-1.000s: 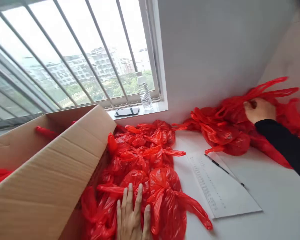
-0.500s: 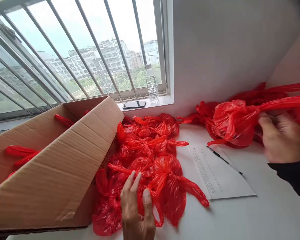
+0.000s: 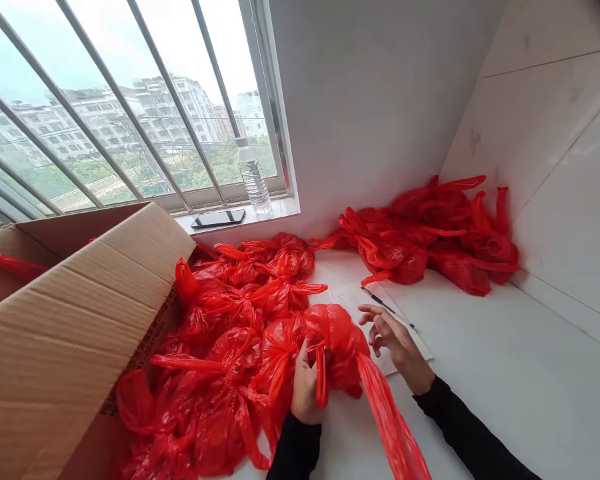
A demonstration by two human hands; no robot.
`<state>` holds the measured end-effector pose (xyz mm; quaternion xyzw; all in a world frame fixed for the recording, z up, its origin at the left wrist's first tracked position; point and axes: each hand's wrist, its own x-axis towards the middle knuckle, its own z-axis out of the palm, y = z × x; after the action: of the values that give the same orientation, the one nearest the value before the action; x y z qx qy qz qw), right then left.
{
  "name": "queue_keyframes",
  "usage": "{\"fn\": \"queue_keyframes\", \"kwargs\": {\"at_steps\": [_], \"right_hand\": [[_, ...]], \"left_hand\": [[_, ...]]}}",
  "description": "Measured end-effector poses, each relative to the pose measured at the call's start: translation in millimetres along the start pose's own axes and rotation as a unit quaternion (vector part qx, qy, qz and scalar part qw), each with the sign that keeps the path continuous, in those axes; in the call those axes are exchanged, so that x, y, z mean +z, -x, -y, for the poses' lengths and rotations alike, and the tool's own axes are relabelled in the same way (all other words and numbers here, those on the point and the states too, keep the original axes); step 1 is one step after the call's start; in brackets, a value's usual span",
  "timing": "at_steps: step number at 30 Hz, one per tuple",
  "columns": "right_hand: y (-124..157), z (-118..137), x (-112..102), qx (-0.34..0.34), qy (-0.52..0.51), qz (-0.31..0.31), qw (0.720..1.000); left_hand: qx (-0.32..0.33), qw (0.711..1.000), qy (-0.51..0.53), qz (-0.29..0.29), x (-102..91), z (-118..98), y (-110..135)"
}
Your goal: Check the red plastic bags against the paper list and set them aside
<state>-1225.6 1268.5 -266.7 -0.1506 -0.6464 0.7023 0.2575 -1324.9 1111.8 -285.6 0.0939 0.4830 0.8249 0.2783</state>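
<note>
My left hand (image 3: 306, 387) is closed on a knotted red plastic bag (image 3: 337, 340), gripping its side near the hanging handle strip (image 3: 390, 420). Just right of the same bag hovers my right hand (image 3: 396, 340), fingers spread and empty, above a sheet of paper (image 3: 360, 303) with a black pen (image 3: 386, 307) on it. A heap of tied red bags (image 3: 230, 320) lies to the left of my hands. A second heap of red bags (image 3: 430, 233) sits in the far right corner.
A large open cardboard box (image 3: 75, 320) stands at the left with red bags inside. On the window sill stand a water bottle (image 3: 253, 177) and a dark phone (image 3: 218, 218). White walls close off the back and right; bare white tabletop (image 3: 520, 373) lies at the right.
My right hand carried a red bag from the corner heap to the middle and let go; my left hand rose from the near heap and gripped that bag. The view swung right.
</note>
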Motion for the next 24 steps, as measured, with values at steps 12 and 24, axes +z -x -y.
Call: {"fn": "queue_keyframes", "kwargs": {"at_steps": [12, 24], "right_hand": [[-4, 9, 0, 0.058, -0.058, 0.067, 0.994], [-3, 4, -1, 0.083, -0.103, 0.057, 0.990]], "left_hand": [[-0.001, 0.996, -0.070, 0.050, 18.5, -11, 10], [-0.069, 0.997, 0.013, 0.044, 0.9, 1, 5]]}}
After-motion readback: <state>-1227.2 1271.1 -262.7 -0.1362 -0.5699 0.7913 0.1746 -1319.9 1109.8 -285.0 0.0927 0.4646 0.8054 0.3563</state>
